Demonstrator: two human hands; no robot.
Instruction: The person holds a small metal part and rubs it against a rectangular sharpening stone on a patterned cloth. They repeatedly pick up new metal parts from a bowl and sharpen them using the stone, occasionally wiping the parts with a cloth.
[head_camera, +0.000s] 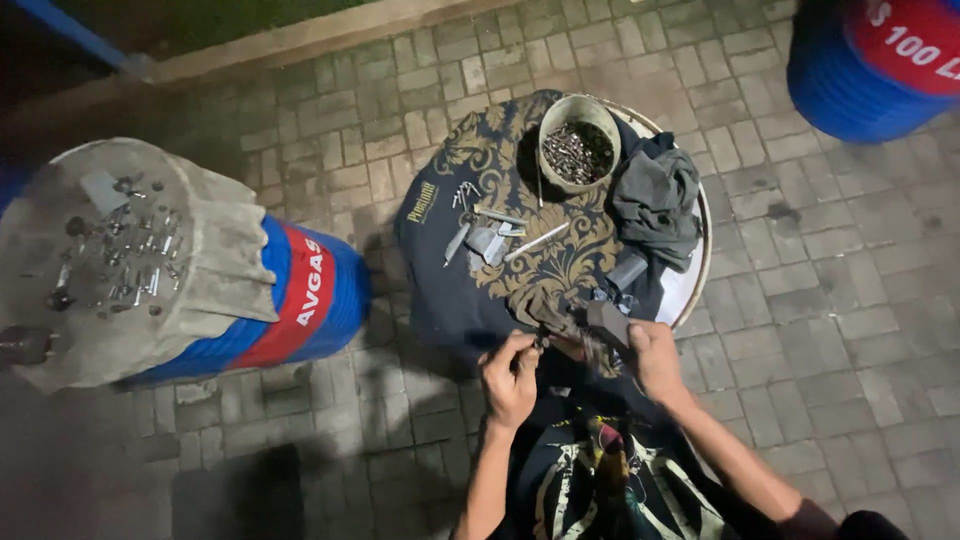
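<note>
The left hand (510, 375) pinches a tiny dark metal bit (too small to tell what) at the near edge of the drum top. The right hand (655, 355) grips a grey boxy metal part (607, 320). A soft dark cloth with gold swirls (545, 255) covers the round top. At the far edge sits a round tin of shiny screws (578, 145), beside a crumpled grey rag (655, 200). Bumpy brick paving (800, 300) lies open all around.

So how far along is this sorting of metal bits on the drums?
Looks partway. Done: many small parts lie spread on the grey cloth. In hand: the left hand pinches a small piece, and the right hand grips a dark block. Left: the tub holds many more.
</note>
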